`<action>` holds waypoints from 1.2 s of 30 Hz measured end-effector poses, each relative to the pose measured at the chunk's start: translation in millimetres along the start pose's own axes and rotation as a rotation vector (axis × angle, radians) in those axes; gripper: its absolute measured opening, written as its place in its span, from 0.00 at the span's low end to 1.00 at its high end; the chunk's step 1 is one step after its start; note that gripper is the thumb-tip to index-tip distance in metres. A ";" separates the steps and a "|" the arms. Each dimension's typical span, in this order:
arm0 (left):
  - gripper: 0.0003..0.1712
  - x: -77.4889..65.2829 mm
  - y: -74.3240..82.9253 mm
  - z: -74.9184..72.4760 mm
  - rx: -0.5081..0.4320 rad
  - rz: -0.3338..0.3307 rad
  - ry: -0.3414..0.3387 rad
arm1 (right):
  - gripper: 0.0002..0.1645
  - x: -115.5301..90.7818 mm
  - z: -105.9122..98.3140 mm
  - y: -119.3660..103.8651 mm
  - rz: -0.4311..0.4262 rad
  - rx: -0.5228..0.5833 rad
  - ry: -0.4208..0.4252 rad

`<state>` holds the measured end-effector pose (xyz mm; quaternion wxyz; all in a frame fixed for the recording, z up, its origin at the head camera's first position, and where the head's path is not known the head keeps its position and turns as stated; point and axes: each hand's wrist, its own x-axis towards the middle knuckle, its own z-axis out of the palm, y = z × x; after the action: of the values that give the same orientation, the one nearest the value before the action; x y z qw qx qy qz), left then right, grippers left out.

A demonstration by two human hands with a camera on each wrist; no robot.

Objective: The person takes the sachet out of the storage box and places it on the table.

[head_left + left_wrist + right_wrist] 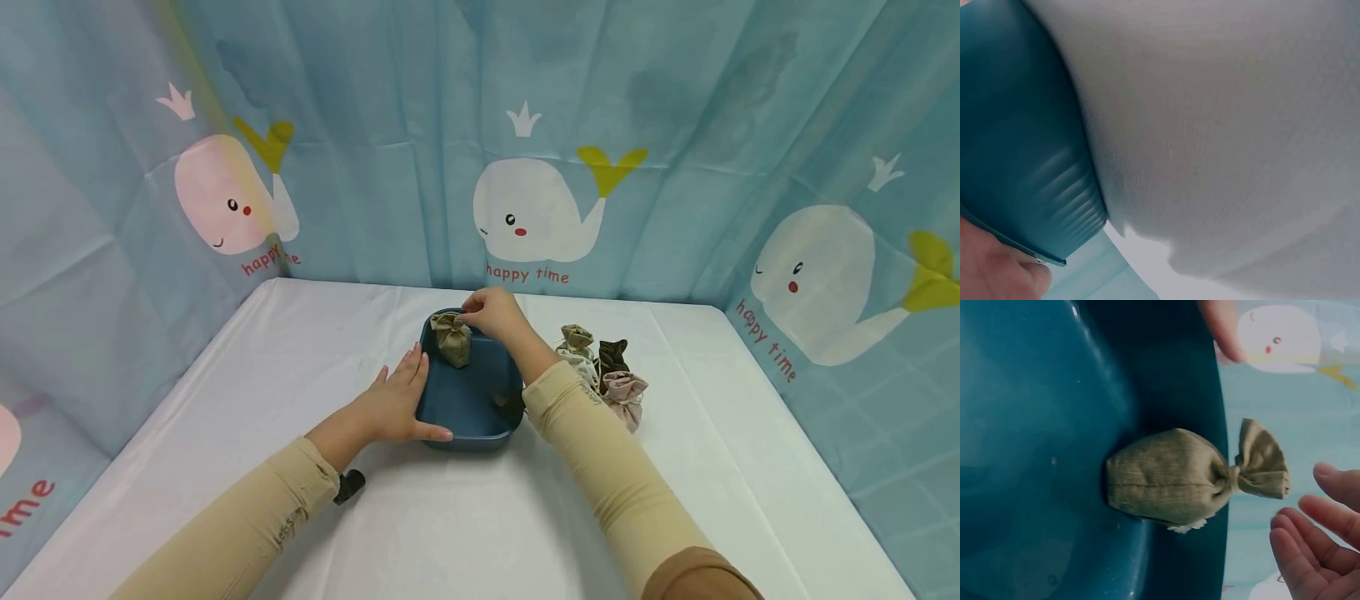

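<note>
A blue tub stands on the white table. Inside it, by the back left corner, a small olive-green cloth pouch with a tied neck leans on the wall. The same pouch fills the middle of the right wrist view, its gathered top above the rim. My right hand is beside that top; its loosely bent fingers are apart from the cloth, holding nothing. Along the tub's left side lies my left hand, fingers straight, thumb at the front rim. Only part of that hand shows in the left wrist view.
Right of the tub several more tied pouches stand close together: an olive one, a whitish one, a dark brown one and a pink one. A blue whale-print curtain hangs around the table.
</note>
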<state>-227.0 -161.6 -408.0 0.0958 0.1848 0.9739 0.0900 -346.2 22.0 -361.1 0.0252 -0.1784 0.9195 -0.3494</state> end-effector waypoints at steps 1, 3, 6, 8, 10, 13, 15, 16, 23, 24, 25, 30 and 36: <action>0.76 0.0 0.0 0.0 0.000 -0.001 0.000 | 0.13 0.9 1.5 -0.4 0.003 -0.016 -0.002; 0.76 0.0 0.1 -0.1 0.001 -0.002 0.000 | 0.13 2.5 4.5 -1.3 0.005 -0.054 -0.011; 0.76 -0.2 0.7 -0.2 0.006 -0.006 -0.007 | 0.13 5.8 9.2 -0.6 0.004 -0.110 -0.027; 0.76 -0.6 1.3 -0.8 0.004 -0.008 -0.010 | 0.14 8.3 12.2 0.4 0.001 -0.141 -0.033; 0.76 -1.1 1.9 -1.4 0.000 -0.008 -0.010 | 0.13 10.1 14.7 1.3 0.007 -0.159 -0.034; 0.76 -1.5 2.5 -2.4 -0.013 -0.006 -0.008 | 0.12 11.9 17.9 2.1 0.012 -0.183 -0.023; 0.75 -1.7 2.4 -2.4 -0.012 -0.004 -0.007 | 0.11 12.5 20.2 2.2 0.010 -0.190 -0.007; 0.75 -1.7 2.4 -2.3 -0.014 -0.003 -0.006 | 0.11 12.9 21.6 2.3 0.007 -0.193 -0.001; 0.75 -1.1 2.3 -1.1 -0.005 -0.001 -0.006 | 0.10 15.0 29.6 2.6 -0.005 -0.208 0.058; 0.75 -1.1 2.6 -1.3 -0.004 -0.001 -0.007 | 0.09 15.3 30.0 2.7 -0.004 -0.205 0.069; 0.75 -1.2 2.9 -1.5 -0.003 0.000 -0.007 | 0.09 15.6 30.2 2.6 -0.004 -0.201 0.080; 0.75 -1.9 4.1 -2.8 -0.004 -0.007 -0.009 | 0.08 15.7 28.9 2.4 0.013 -0.152 0.096; 0.75 -1.8 3.7 -3.1 0.001 -0.016 -0.013 | 0.06 15.3 23.3 4.1 0.048 -0.070 0.092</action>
<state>-224.8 -159.3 -403.9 0.1029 0.1776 0.9748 0.0877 -357.8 4.8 -380.1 -0.0151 -0.1406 0.9354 -0.3240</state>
